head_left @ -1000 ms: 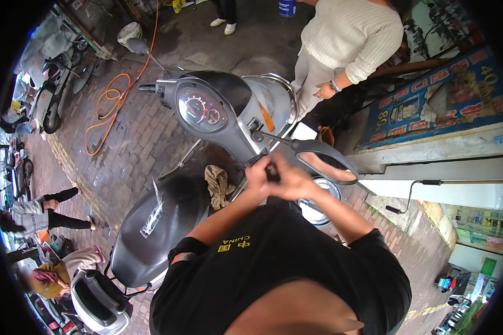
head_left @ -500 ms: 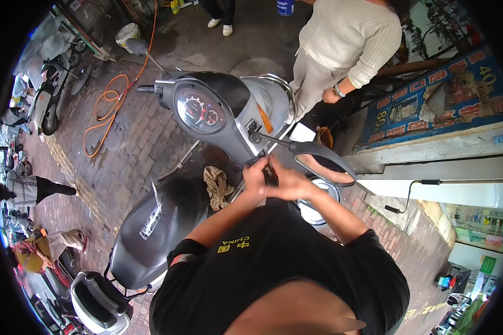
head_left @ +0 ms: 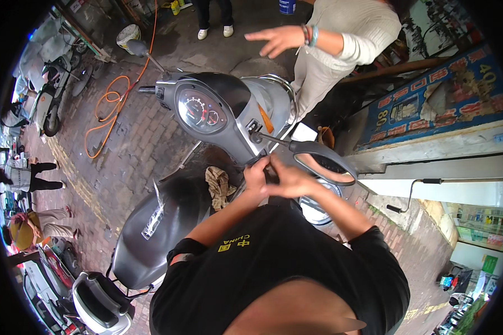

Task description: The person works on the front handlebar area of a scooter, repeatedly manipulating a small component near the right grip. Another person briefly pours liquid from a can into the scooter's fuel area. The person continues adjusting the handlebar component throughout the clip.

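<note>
Far left: parked motorbikes [head_left: 49, 111], crowded along the edge, and two passers-by [head_left: 28, 176] near them. Left, lower: one silver-and-black box [head_left: 103, 304], just past the rear end of a black seat [head_left: 145, 245]. Left, upper: one white bucket [head_left: 128, 34]; one orange hose [head_left: 114, 100], looped on wet brick paving [head_left: 145, 134]. Left of centre: one grey scooter [head_left: 237, 142], set across the middle, directly ahead of the person, the seat at lower left and the dials [head_left: 198, 109] facing up; a clear plastic strip [head_left: 152, 223] lies on the seat, a crumpled brown rag [head_left: 218, 187] beside it. Centre: left hand [head_left: 255, 174], fingers bent, at the scooter's near handlebar end; right hand [head_left: 289, 180], just beside it, fingers curled toward the left. The hands hide whatever lies between them; whether either grasps something cannot be told. Right of centre: one black-backed mirror [head_left: 325, 167], near the right hand; above, a person in a cream sweater [head_left: 352, 33], bare hand [head_left: 279, 40] stretched out over the scooter's front; one blue can [head_left: 286, 6]. Far right: one worn blue sign [head_left: 436, 95]; one bent crank [head_left: 411, 195], with black grips.
</note>
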Tool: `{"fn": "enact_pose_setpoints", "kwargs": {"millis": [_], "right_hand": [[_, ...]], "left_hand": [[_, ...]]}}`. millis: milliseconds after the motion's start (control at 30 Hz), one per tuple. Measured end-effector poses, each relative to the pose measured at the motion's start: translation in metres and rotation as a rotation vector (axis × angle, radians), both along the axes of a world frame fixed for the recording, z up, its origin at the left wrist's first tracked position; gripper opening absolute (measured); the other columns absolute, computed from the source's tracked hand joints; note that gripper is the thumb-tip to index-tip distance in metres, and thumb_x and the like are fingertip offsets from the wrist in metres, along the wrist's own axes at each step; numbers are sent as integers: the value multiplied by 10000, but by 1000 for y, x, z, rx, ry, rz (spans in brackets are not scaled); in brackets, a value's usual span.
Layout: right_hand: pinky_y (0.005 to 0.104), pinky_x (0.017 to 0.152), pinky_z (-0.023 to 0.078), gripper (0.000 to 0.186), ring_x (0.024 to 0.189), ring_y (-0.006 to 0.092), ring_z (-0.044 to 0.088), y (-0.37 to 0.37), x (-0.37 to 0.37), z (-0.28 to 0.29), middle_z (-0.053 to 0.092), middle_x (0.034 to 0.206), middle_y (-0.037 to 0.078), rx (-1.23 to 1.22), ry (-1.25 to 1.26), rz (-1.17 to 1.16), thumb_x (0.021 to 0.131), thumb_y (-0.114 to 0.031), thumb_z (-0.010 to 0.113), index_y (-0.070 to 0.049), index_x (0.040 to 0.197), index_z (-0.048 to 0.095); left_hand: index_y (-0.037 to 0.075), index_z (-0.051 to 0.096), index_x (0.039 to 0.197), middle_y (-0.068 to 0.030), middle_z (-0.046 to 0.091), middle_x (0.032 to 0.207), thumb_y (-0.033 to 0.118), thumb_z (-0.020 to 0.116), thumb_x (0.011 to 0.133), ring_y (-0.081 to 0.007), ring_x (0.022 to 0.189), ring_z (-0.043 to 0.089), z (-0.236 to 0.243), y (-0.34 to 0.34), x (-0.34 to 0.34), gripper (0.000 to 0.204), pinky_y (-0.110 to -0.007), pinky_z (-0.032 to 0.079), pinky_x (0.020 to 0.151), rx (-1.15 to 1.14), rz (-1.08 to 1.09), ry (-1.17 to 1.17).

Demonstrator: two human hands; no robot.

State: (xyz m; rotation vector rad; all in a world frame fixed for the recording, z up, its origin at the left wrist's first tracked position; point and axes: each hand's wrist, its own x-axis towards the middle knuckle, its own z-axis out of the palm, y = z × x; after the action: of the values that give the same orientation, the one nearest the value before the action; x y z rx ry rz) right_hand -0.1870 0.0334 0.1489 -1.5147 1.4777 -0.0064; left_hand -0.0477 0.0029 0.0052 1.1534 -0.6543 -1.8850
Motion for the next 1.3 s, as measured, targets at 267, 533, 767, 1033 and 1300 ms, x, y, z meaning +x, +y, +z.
{"fn": "enact_pose_setpoints", "kwargs": {"millis": [267, 533, 767, 1033, 1300], "right_hand": [[390, 1106, 402, 1112, 1335, 347, 493, 3, -11, -6, 475, 1423, 315, 28, -225, -121, 885, -600, 666, 90, 1551, 102], [386, 1129, 391, 1136, 1364, 401, 466, 2, -14, 10, 485, 1418, 303, 56, -340, -205, 833, -641, 701, 80, 1541, 181], [423, 1104, 412, 1102, 1319, 391, 511, -9, -22, -9, 516, 1389, 308, 42, -394, -164, 865, -631, 669, 66, 1553, 165], [422, 1100, 415, 1045, 1306, 328, 535, -18, -43, -48, 555, 1382, 238, 65, -541, -125, 861, -595, 720, 22, 1547, 231], [360, 1022, 471, 1100, 1240, 277, 572, 3, -12, -19, 559, 1335, 273, -101, -139, -49, 867, -626, 694, 124, 1494, 190]], "left_hand": [[-47, 713, 977, -86, 712, 934, 157, 691, 864, -178, 854, 653, 32, 5, -3, 234, -334, 532, 762, 106, 87, 71], [14, 703, 906, -34, 658, 812, 163, 691, 868, -156, 729, 606, 20, 2, -15, 154, -306, 480, 703, 222, 130, 60], [40, 707, 945, -31, 687, 878, 157, 674, 860, -161, 753, 627, 6, 4, -5, 148, -323, 489, 675, 115, 76, 29], [11, 699, 898, -67, 696, 907, 142, 699, 845, -181, 774, 652, 23, 2, -18, 142, -340, 500, 687, 207, 194, 118], [26, 710, 890, -24, 664, 812, 184, 676, 864, -148, 745, 611, 24, -4, -17, 164, -322, 489, 689, 213, 113, 127]]}}
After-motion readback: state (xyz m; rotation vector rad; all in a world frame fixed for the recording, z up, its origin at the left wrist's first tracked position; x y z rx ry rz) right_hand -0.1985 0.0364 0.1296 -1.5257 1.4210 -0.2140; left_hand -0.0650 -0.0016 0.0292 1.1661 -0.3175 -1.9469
